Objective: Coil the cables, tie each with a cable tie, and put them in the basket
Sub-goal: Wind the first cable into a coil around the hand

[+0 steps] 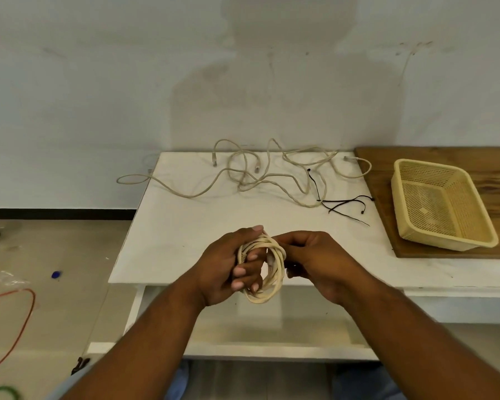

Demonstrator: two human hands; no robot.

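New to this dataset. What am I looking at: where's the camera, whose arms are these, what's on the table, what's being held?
No machine here: a person works with bare hands. The single picture comes from a wide-angle camera worn on their head, looking forward and down, which is why both forearms enter from the bottom edge. The left hand grips a cream coiled cable, fingers through the loops. The right hand pinches the coil's right side. I can see no tie on the coil. Further back on the white table lie loose cables, tangled and uncoiled, with a few black cable ties beside them. To the right, a yellow mesh basket sits on a wooden board, with nothing in it.
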